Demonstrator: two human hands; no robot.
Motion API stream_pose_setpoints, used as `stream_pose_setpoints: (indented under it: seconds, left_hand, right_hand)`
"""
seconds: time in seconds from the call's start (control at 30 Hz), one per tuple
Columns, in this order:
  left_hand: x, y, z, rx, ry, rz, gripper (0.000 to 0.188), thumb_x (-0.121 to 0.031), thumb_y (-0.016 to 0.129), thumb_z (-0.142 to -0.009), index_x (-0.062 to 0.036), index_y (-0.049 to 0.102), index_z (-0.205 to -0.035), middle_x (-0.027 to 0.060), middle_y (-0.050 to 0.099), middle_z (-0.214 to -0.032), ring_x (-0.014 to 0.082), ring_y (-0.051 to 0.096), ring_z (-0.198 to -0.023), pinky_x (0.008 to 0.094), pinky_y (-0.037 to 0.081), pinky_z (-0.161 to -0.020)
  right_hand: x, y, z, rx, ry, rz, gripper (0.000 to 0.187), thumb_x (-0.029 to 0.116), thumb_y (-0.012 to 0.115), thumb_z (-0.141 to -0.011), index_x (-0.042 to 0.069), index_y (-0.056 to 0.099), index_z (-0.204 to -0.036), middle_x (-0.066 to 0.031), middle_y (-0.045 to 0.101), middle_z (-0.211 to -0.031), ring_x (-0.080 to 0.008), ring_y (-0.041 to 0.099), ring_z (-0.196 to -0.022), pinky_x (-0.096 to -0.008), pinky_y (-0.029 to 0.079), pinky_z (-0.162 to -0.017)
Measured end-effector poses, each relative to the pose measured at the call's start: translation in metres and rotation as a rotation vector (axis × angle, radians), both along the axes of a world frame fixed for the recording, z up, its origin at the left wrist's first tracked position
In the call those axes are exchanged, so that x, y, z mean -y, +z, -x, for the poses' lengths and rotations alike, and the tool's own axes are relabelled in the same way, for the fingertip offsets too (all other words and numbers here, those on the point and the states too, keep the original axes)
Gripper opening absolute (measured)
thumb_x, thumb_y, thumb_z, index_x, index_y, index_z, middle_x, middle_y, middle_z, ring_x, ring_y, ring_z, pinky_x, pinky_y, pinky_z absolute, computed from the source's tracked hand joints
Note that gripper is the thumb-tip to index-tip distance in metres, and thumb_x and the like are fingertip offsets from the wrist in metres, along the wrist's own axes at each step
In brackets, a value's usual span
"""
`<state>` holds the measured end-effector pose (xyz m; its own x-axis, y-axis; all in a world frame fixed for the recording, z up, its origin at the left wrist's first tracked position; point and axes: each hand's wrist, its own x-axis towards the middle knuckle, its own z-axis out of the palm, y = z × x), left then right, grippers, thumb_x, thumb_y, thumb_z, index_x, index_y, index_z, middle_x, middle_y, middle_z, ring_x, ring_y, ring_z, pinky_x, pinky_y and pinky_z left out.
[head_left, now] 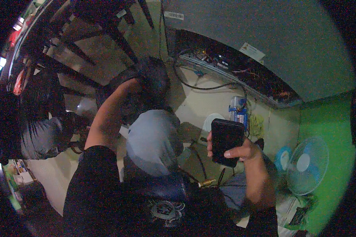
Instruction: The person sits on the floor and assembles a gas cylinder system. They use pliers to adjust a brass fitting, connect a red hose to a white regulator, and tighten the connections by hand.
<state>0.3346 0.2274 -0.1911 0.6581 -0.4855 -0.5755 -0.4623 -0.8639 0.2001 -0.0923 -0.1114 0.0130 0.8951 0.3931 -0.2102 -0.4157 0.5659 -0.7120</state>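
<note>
My right hand (245, 152) holds a black phone (225, 142) upright at centre right, with the fingers wrapped round its lower edge. My left forearm (110, 114) reaches up and away from the lower left. Its hand ends in a dark shape (152, 81) below the open underside of a grey appliance (265, 35), and the fingers cannot be made out. Loose wires and a black cable (201, 87) hang from the appliance's open panel (229, 65). A rounded grey-blue form (152, 140) lies between my two arms.
A small fan (308, 166) stands at the right against a green wall (328, 130). A blue-and-white device (237, 110) and a yellow cloth (257, 124) lie on the pale floor. A brass fitting (206, 183) sits near my lap. Dark chair legs (118, 37) cross the upper left.
</note>
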Motion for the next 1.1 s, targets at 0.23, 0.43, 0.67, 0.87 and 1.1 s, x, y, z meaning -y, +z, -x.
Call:
stream_pose_setpoints:
  seconds: [0.23, 0.43, 0.67, 0.87, 1.1]
  left_hand:
    - [0.021, -0.016, 0.008, -0.018, 0.008, -0.012, 0.044, -0.01, 0.064, -0.083, -0.0055, 0.057, -0.126, 0.0173, 0.066, -0.119, 0.0323, 0.064, -0.107, 0.0437, 0.051, -0.089]
    - [-0.019, 0.018, -0.015, -0.081, 0.0, -0.062, 0.047, -0.009, 0.064, -0.082, -0.0055, 0.056, -0.128, 0.0165, 0.066, -0.12, 0.031, 0.064, -0.107, 0.0428, 0.051, -0.09]
    - [-0.055, 0.028, -0.004, -0.146, 0.003, -0.094, 0.051, -0.007, 0.064, -0.081, -0.0054, 0.055, -0.131, 0.0155, 0.066, -0.121, 0.0295, 0.064, -0.107, 0.0416, 0.051, -0.091]
    - [-0.04, 0.026, 0.006, -0.212, -0.013, -0.049, 0.054, -0.006, 0.065, -0.08, -0.0053, 0.054, -0.133, 0.0147, 0.066, -0.122, 0.0282, 0.064, -0.108, 0.0407, 0.05, -0.092]
    - [-0.024, 0.028, 0.013, -0.244, -0.033, -0.014, 0.057, -0.004, 0.065, -0.08, -0.0053, 0.052, -0.136, 0.0138, 0.066, -0.123, 0.0268, 0.064, -0.108, 0.0395, 0.05, -0.093]
  right_hand:
    - [-0.001, -0.005, 0.004, -0.039, -0.001, 0.04, 0.073, 0.005, 0.076, -0.064, -0.003, 0.05, -0.131, -0.0169, 0.066, -0.113, -0.0317, 0.067, -0.104, -0.0458, 0.053, -0.092]
    - [0.006, -0.008, 0.014, -0.079, -0.017, -0.007, 0.074, 0.005, 0.076, -0.064, -0.003, 0.049, -0.132, -0.0166, 0.066, -0.113, -0.0316, 0.067, -0.103, -0.0463, 0.052, -0.094]
    - [0.004, -0.007, 0.021, 0.002, 0.016, 0.023, 0.072, 0.005, 0.076, -0.063, -0.003, 0.05, -0.13, -0.0167, 0.066, -0.111, -0.0314, 0.067, -0.102, -0.0452, 0.053, -0.091]
    - [0.003, -0.004, 0.018, -0.018, -0.008, -0.016, 0.071, 0.005, 0.076, -0.063, -0.003, 0.05, -0.13, -0.0171, 0.066, -0.111, -0.0309, 0.067, -0.101, -0.045, 0.053, -0.09]
    - [0.002, -0.003, 0.016, -0.031, 0.007, -0.007, 0.072, 0.005, 0.076, -0.065, -0.003, 0.049, -0.131, -0.0173, 0.066, -0.114, -0.0306, 0.067, -0.102, -0.0447, 0.053, -0.091]
